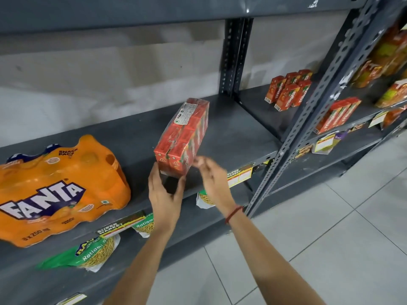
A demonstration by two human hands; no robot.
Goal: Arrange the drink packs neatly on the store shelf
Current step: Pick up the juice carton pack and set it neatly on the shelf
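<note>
A shrink-wrapped pack of red juice cartons (184, 137) stands on the grey metal shelf (231, 133), its near end at the shelf's front edge. My left hand (165, 194) cups the pack's near bottom corner, thumb and fingers spread around it. My right hand (209, 172) hovers at the pack's right side, fingers curled and blurred; whether it touches the pack is unclear. An orange Fanta multipack (57, 190) lies on the same shelf to the left.
Loose red Maaza cartons (288, 89) stand in the adjoining bay on the right, with another red pack (339, 114) and orange packs (387, 56) beyond. Green snack bags (92, 254) lie on the lower shelf. A slotted upright (308, 119) divides the bays. Tiled floor at right.
</note>
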